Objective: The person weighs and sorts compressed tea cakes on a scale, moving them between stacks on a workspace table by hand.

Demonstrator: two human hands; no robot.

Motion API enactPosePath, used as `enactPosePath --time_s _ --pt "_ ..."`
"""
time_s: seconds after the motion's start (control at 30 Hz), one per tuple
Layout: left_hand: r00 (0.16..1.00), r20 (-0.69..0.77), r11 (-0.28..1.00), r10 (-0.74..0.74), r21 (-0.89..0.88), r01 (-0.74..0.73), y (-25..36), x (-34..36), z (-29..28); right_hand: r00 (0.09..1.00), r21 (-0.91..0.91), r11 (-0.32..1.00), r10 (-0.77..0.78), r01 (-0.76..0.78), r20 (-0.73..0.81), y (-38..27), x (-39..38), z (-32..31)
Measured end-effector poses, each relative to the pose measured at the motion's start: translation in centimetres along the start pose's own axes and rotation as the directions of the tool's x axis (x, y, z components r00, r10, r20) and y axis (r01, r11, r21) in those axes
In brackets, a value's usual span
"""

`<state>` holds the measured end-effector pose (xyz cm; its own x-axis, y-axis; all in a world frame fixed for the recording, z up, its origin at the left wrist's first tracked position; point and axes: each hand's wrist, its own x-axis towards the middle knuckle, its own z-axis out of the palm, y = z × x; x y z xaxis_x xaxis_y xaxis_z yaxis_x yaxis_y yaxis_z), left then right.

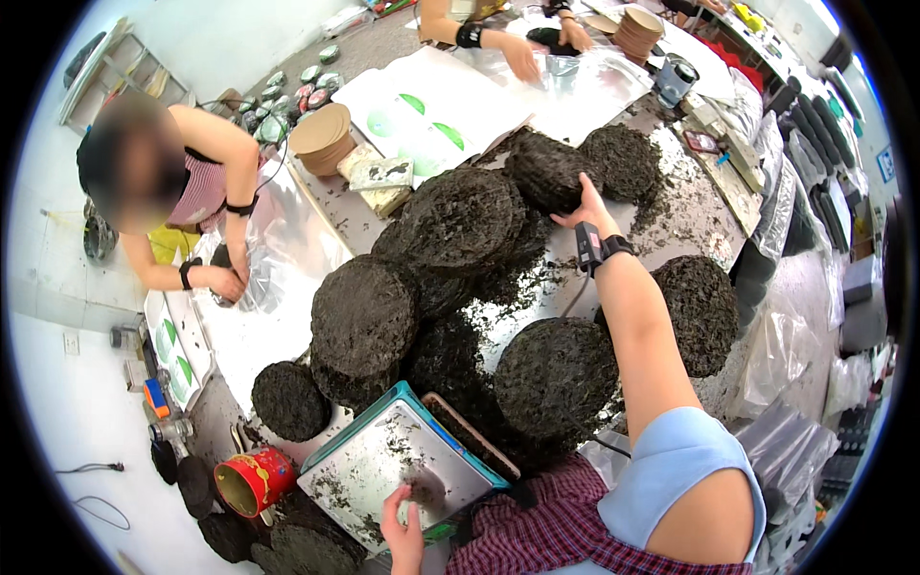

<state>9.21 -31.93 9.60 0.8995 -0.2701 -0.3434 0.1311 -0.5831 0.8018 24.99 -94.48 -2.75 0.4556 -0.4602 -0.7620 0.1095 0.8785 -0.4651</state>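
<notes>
My right hand (585, 211) reaches to the back of the pile and grips a dark, flaky, pressed disc (537, 165); a cabled black device is strapped at that wrist. Similar discs are stacked around it, including a large one (460, 216), one at centre (359, 311) and one beside my forearm (551, 374). My left hand (402, 527) is low in the view, fingers apart and empty, just over the steel plate of a teal-edged scale (364, 465) scattered with dark crumbs. A red tin (240, 479) lies left of the scale.
Two co-workers, one at left (192, 153) and one at the back (489, 38), work over clear sheets. White printed sheets (422, 96), brown paper discs (321, 134), small wrapped packets (307, 77) and a grey can (676, 81) share the table. Plastic-wrapped rolls (805, 163) stand at right.
</notes>
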Motion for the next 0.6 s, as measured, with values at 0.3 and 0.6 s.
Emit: enactPosePath --time_s 0.3,0.6 --pt "0.599 -0.795 0.786 0.092 0.428 0.446 -18.8 -7.3 -11.9 0.859 -0.541 0.67 -0.343 0.507 0.38 7.9 -14.0 -7.0" --pt "0.031 -0.962 0.673 -0.272 -0.167 0.721 -23.5 -8.6 -13.4 0.516 -0.334 -0.734 0.026 0.592 0.856 19.5 -30.7 -19.5"
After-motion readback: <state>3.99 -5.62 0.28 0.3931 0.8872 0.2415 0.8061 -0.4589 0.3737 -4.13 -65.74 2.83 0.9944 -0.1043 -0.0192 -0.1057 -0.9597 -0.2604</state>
